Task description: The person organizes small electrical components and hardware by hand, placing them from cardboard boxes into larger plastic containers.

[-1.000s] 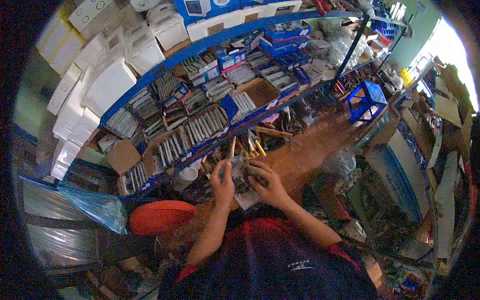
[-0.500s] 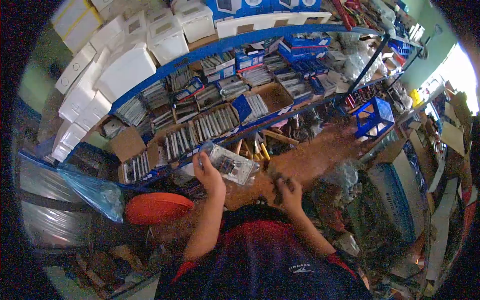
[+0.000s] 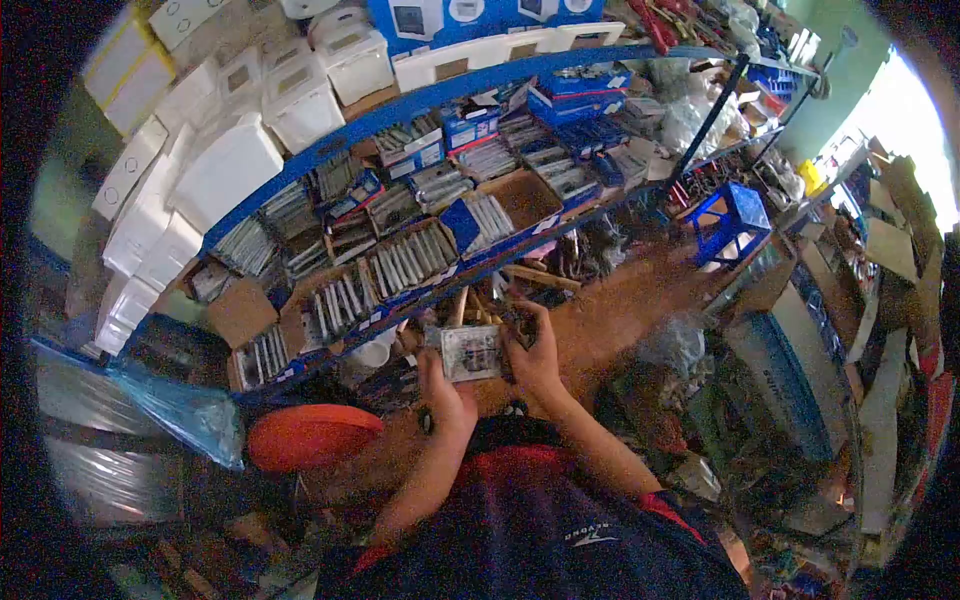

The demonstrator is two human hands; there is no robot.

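A white rectangular electrical plate (image 3: 470,354), with dark parts at its centre and what looks like clear wrapping, is held in front of my chest. My left hand (image 3: 448,398) grips it along the left edge, thumb upright beside it. At the plate's right edge is my right hand (image 3: 535,352), thumb close against the edge and forefinger bent over. A small dark thing shows between those fingers, too blurred to name. Beyond the hands are boxes of upright thin packets (image 3: 412,258) on a blue shelf.
A red round seat (image 3: 312,437) stands left, beside blue plastic wrap (image 3: 180,405). White cartons (image 3: 225,170) line the upper shelf. A blue stool (image 3: 733,225) stands on the brown floor (image 3: 610,320) to the right. Flattened cardboard (image 3: 795,375) leans at right.
The plate has turned more level and moved slightly down. My right hand has come up and left from apart to the plate's right edge. The view has shifted slightly.
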